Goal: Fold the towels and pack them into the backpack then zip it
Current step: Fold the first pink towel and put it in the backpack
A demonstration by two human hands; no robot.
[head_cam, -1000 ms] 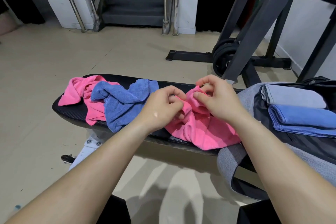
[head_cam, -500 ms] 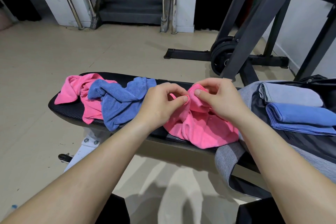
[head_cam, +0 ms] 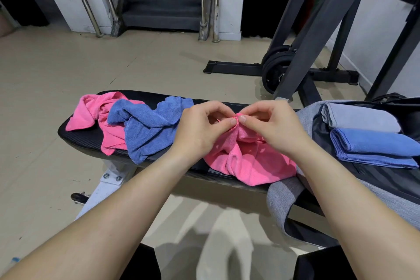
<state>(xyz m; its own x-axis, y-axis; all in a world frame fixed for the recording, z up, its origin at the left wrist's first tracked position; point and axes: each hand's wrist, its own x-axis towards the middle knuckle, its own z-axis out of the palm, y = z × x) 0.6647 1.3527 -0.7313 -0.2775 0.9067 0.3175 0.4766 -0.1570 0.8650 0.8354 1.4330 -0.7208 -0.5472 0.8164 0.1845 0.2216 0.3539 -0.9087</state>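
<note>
Now: left hand [head_cam: 200, 129] and right hand [head_cam: 272, 125] both pinch one bunched edge of the pink towel [head_cam: 247, 161], thumbs almost touching. Towel lies crumpled on bench [head_cam: 86, 136], touching the backpack [head_cam: 281, 195], which carries two folded towels [head_cam: 372, 145].

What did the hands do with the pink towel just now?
The left hand and right hand drew together and now pinch one small edge bit of the pink towel; before, they held bunched cloth. Its bulk stays on the bench. The crumpled blue towel and other pink towel, and the folded grey towel and folded blue towel on the backpack, have not moved.
</note>
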